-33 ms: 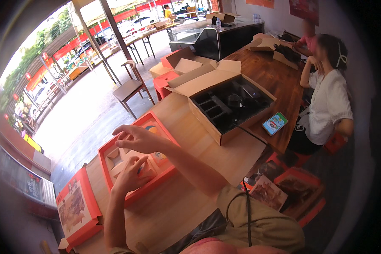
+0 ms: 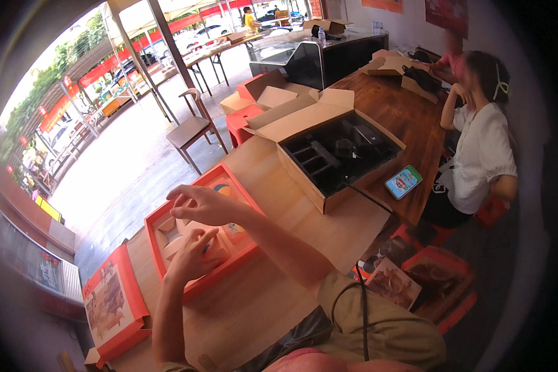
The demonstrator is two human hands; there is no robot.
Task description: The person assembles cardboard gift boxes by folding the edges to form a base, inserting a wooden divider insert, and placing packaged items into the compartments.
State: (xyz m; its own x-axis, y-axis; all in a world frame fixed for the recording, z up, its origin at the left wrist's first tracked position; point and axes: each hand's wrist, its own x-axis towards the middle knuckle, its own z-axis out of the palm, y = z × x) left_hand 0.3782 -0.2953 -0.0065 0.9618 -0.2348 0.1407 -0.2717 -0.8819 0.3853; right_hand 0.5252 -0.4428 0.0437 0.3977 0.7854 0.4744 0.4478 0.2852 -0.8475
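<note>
A red-rimmed shallow box (image 2: 254, 243) lies on the wooden table with a tan cardboard insert (image 2: 167, 237) inside. Over the insert's near part, my left hand (image 2: 192, 255) rests or hovers low, its fingers loosely bent and apart. A small blue-and-white patch (image 2: 208, 249) shows beside its fingers; I cannot make out what it is. My right hand (image 2: 206, 206) is raised above the far side of the box, fingers curved and spread, with nothing visible in them. A round coloured item (image 2: 222, 188) shows in the box beyond it, partly covered by the hand.
Left of the box lies a red-edged printed lid or box (image 2: 113, 305). An open carton (image 2: 322, 199) with a black foam lining and a cable stands to the right, near a phone (image 2: 403, 181). A seated person in white (image 2: 477, 149) is at the far right. Behind stand a chair (image 2: 189, 131) and red stool (image 2: 242, 118).
</note>
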